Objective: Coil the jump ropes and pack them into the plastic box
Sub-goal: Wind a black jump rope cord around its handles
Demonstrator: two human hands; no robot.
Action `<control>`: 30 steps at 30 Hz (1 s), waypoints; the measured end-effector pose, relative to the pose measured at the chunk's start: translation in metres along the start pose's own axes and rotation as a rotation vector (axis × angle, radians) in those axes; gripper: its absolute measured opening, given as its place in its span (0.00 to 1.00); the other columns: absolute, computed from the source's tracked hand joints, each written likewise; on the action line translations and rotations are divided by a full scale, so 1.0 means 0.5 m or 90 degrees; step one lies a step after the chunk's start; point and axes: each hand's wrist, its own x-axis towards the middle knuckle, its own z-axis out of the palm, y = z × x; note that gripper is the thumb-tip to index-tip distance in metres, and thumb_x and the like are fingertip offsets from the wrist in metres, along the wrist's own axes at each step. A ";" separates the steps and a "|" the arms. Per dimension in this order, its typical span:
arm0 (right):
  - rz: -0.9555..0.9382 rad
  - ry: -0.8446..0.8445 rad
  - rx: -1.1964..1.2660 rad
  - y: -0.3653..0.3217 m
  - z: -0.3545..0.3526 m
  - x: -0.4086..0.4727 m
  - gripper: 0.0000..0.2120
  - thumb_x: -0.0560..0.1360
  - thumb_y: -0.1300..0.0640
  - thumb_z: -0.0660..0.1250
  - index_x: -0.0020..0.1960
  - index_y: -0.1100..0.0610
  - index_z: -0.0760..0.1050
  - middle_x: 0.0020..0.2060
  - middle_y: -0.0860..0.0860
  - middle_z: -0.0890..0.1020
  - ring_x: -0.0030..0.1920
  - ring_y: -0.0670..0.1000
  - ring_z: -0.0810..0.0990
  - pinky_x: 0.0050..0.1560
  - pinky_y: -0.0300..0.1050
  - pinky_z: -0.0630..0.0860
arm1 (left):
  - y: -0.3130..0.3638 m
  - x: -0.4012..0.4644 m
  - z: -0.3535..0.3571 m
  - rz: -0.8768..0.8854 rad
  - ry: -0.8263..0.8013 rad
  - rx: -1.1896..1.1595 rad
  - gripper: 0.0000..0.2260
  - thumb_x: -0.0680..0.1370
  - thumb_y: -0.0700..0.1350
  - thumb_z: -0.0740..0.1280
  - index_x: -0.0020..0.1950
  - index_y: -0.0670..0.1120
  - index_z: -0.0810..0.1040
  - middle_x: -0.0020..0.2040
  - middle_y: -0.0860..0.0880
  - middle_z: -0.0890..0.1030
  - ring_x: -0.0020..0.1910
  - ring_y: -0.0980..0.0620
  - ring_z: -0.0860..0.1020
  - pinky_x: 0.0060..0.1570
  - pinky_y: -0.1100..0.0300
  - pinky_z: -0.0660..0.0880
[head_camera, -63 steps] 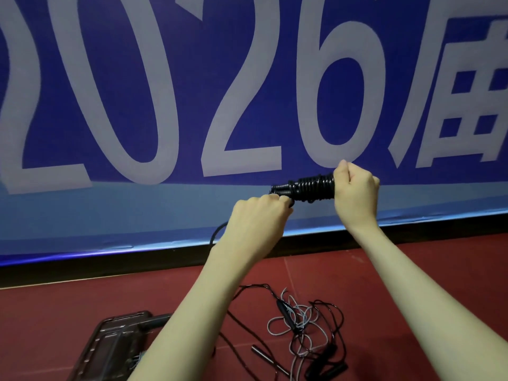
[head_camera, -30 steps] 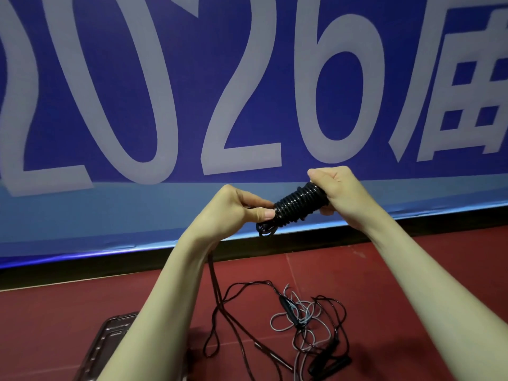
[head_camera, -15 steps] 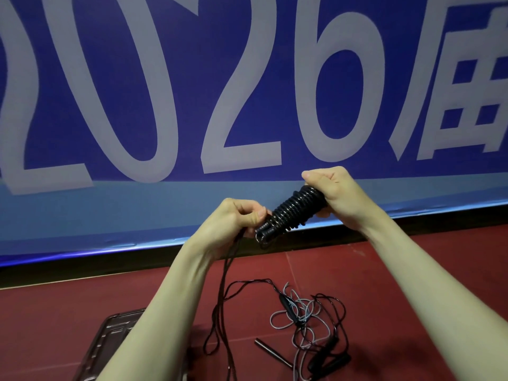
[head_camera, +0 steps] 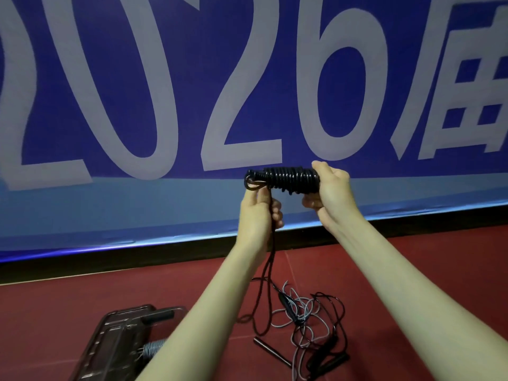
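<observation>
- The blue banner (head_camera: 165, 78) with its large pale numerals fills the wall beyond the floor's far edge, and our view has risen little over the last two seconds.
- The red floor (head_camera: 82, 298) carries everything else. The plastic box (head_camera: 115, 339) sits by its near left edge, with a grey coiled rope (head_camera: 149, 349) already inside, so we judge one rope packed.
- Loose ropes (head_camera: 310, 320), black and grey, lie tangled on the floor near its near edge, right of the box and well apart from our hands; they are not yet coiled.
- The black jump rope (head_camera: 288, 180) is held up before the banner, wound in tight turns. Half a second ago the bundle tilted down to the left; now it lies level, and a small loop shows at its left end.
- Our right hand (head_camera: 330, 191) grips the bundle's right end, fingers curled round it.
- Our left hand (head_camera: 258, 213) sits below the loop, pinching the tail that hangs to the floor. We judge the winding nearly done, with that tail left to take up.
</observation>
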 end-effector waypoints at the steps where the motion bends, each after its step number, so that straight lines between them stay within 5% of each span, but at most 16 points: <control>1: -0.001 0.031 -0.001 0.002 -0.002 0.005 0.16 0.79 0.61 0.59 0.33 0.54 0.62 0.29 0.54 0.67 0.29 0.53 0.66 0.22 0.38 0.61 | -0.012 -0.003 0.005 0.044 0.012 0.084 0.12 0.85 0.44 0.52 0.45 0.46 0.69 0.27 0.52 0.67 0.24 0.55 0.63 0.26 0.62 0.63; 4: 0.009 0.110 -0.011 0.006 -0.015 0.017 0.14 0.77 0.61 0.58 0.33 0.54 0.62 0.29 0.53 0.66 0.35 0.55 0.68 0.24 0.39 0.63 | -0.024 -0.003 0.008 0.178 0.026 0.374 0.11 0.84 0.46 0.53 0.50 0.46 0.73 0.30 0.49 0.69 0.28 0.50 0.66 0.31 0.57 0.63; 9: -0.077 0.177 -0.132 0.006 -0.035 0.024 0.17 0.77 0.61 0.57 0.31 0.54 0.57 0.28 0.53 0.59 0.32 0.54 0.60 0.32 0.48 0.61 | -0.005 -0.017 0.008 0.240 -0.050 0.816 0.13 0.83 0.50 0.55 0.55 0.42 0.71 0.43 0.42 0.76 0.43 0.37 0.74 0.39 0.52 0.67; 14: -0.158 0.190 -0.233 0.002 -0.041 0.022 0.18 0.77 0.59 0.57 0.30 0.56 0.57 0.26 0.52 0.58 0.33 0.54 0.59 0.34 0.49 0.59 | 0.027 -0.030 0.004 0.341 -0.085 1.041 0.05 0.77 0.33 0.59 0.46 0.42 0.68 0.32 0.48 0.61 0.27 0.48 0.59 0.27 0.57 0.53; 17: -0.220 0.187 -0.304 -0.011 -0.054 0.023 0.22 0.80 0.59 0.57 0.29 0.56 0.54 0.24 0.50 0.57 0.27 0.49 0.57 0.29 0.43 0.55 | 0.052 -0.037 0.002 0.457 -0.093 1.112 0.19 0.61 0.35 0.76 0.32 0.45 0.65 0.25 0.51 0.55 0.24 0.53 0.46 0.27 0.63 0.42; 20: -0.337 0.170 -0.409 -0.017 -0.066 0.019 0.24 0.81 0.60 0.57 0.28 0.55 0.54 0.22 0.49 0.58 0.25 0.47 0.55 0.25 0.40 0.51 | 0.044 -0.015 -0.010 0.529 -0.107 1.096 0.27 0.49 0.37 0.80 0.26 0.47 0.60 0.22 0.51 0.58 0.24 0.53 0.40 0.30 0.65 0.39; 23: -0.417 0.102 -0.503 -0.018 -0.071 0.013 0.25 0.81 0.60 0.58 0.27 0.54 0.55 0.21 0.47 0.60 0.24 0.48 0.57 0.25 0.37 0.56 | 0.057 -0.040 -0.016 0.482 -0.190 1.108 0.16 0.64 0.41 0.76 0.30 0.46 0.68 0.27 0.49 0.73 0.21 0.48 0.54 0.26 0.63 0.45; 25: -0.417 0.037 -0.550 -0.023 -0.075 0.013 0.25 0.82 0.60 0.58 0.27 0.53 0.57 0.21 0.47 0.61 0.24 0.48 0.59 0.26 0.36 0.58 | 0.046 -0.029 -0.028 0.493 -0.191 1.034 0.06 0.78 0.45 0.64 0.43 0.45 0.75 0.40 0.48 0.79 0.32 0.43 0.70 0.27 0.58 0.55; 27: -0.393 -0.022 -0.562 -0.029 -0.080 0.016 0.24 0.82 0.59 0.58 0.28 0.54 0.57 0.22 0.47 0.61 0.25 0.48 0.58 0.27 0.39 0.56 | 0.052 -0.035 -0.040 0.440 -0.216 0.962 0.09 0.80 0.50 0.60 0.49 0.47 0.77 0.42 0.50 0.79 0.40 0.44 0.74 0.32 0.57 0.61; 30: -0.358 -0.097 -0.570 -0.039 -0.082 0.013 0.24 0.82 0.57 0.57 0.28 0.55 0.58 0.23 0.47 0.62 0.25 0.46 0.59 0.28 0.39 0.56 | 0.065 -0.038 -0.047 0.410 -0.182 0.900 0.09 0.78 0.54 0.63 0.47 0.49 0.78 0.37 0.51 0.76 0.38 0.45 0.73 0.34 0.56 0.64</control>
